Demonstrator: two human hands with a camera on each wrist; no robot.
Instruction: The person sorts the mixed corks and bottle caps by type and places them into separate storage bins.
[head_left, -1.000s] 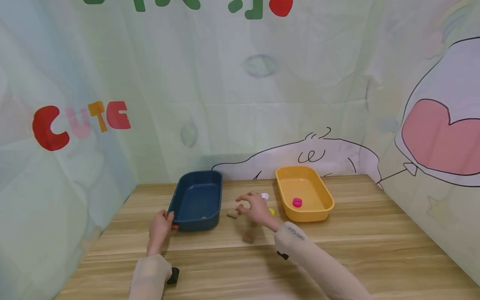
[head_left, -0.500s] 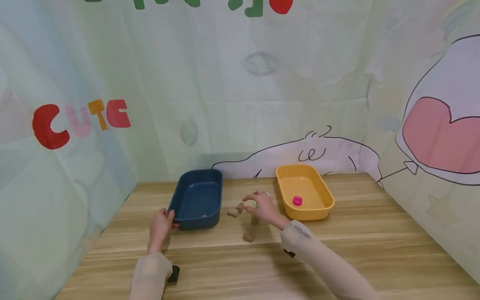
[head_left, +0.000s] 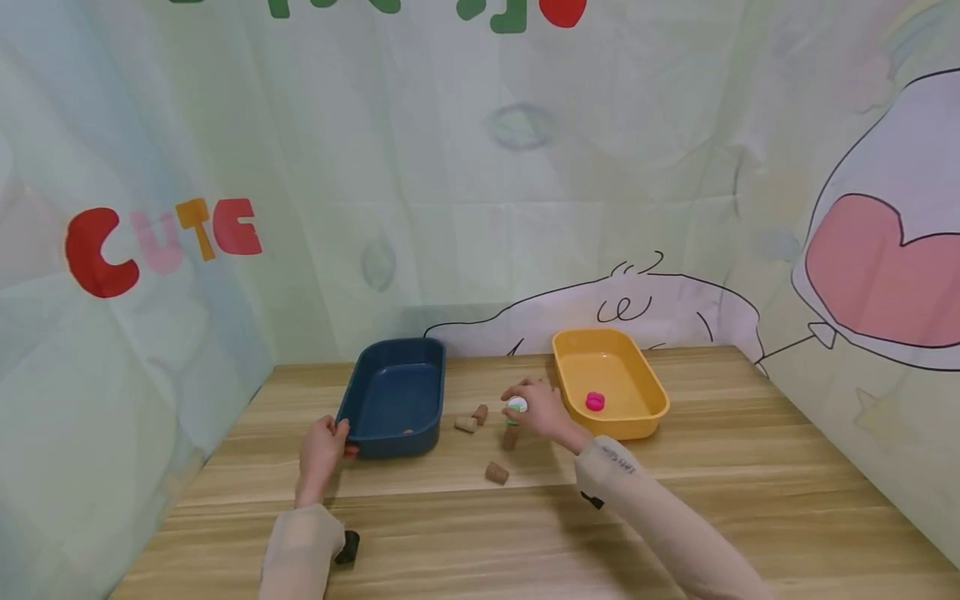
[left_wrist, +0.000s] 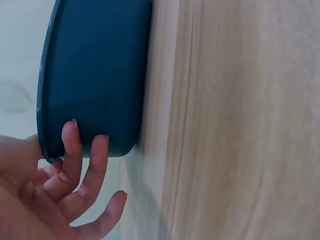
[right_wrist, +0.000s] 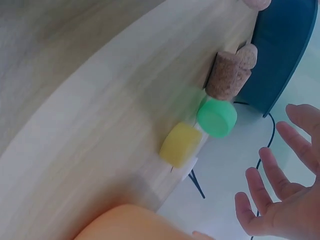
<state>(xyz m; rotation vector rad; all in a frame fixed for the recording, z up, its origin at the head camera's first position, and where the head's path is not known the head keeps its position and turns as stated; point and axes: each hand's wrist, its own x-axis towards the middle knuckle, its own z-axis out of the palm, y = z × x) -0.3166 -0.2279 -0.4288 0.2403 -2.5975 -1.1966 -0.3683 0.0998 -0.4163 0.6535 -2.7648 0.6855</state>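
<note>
My left hand [head_left: 321,458] grips the near left corner of a dark blue bin [head_left: 438,400]; in the left wrist view its fingers lie against the bin's outer wall [left_wrist: 100,75]. A small brownish piece [head_left: 408,432] lies inside the bin. Over the table between the bins is my right hand [head_left: 542,410], fingers loosely bent and spread in the right wrist view. Below the fingers sit a green cap [right_wrist: 216,118] and a yellow cap [right_wrist: 180,145], apart from them. Several brown corks lie left of this hand, among them one cork [head_left: 465,425] and another cork [head_left: 497,473].
A yellow bin [head_left: 651,392] stands right of my right hand, with a pink cap [head_left: 595,402] in it. The wood-grain table [head_left: 420,533] reaches back to a printed curtain [head_left: 315,167], and curtains hang along both sides too.
My right hand has moved right, away from the two corks near the blue bin, to the green cap. The left hand keeps its place on the blue bin.
</note>
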